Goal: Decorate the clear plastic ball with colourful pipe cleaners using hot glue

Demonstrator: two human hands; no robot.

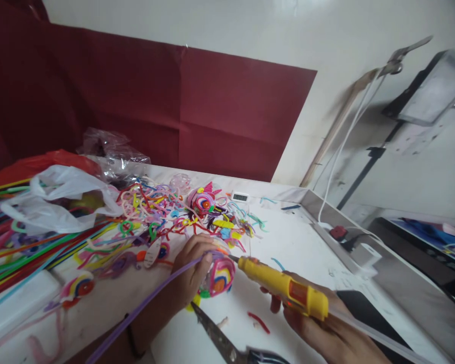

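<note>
flanking glue gun (pixel 284 287): scissors (pixel 216 336), swirl ornament (pixel 222 277)

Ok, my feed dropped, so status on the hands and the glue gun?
Left hand grips the coiled piece, purple strip trailing. Right hand holds the glue gun, nozzle at the piece. Scissors lie on the table just below.

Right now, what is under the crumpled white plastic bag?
Long thin coloured craft sticks poke out from under the crumpled white plastic bag. Something yellow shows through the bag, but the bag covers it too much to tell what it is.
</note>
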